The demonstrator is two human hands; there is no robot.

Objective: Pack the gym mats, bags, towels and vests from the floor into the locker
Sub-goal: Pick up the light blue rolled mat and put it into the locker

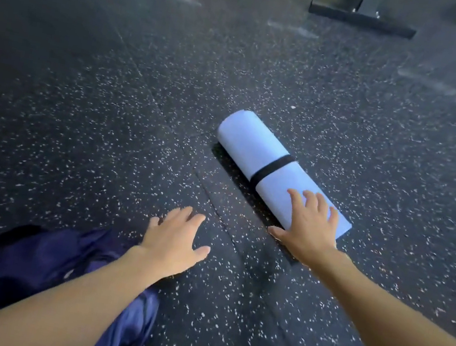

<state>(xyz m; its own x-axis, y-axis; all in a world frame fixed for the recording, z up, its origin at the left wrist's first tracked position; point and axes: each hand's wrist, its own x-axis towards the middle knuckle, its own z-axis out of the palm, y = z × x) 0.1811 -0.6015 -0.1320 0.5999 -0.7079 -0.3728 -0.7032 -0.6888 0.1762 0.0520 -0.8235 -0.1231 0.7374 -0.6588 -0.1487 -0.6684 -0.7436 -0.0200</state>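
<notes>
One dark blue cloth bundle (22, 274) lies under our left arm on the black speckled floor (108, 122). Our left hand (176, 239) is spread open, holding nothing. Our right hand (312, 223) rests flat on the near end of one rolled pale blue mat with a black strap (255, 144). Farther off stands one black metal foot (364, 19).

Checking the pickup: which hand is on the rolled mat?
The right hand, fingers spread on the light blue mat; the left hand is over the floor.

No legible text or markings.
</notes>
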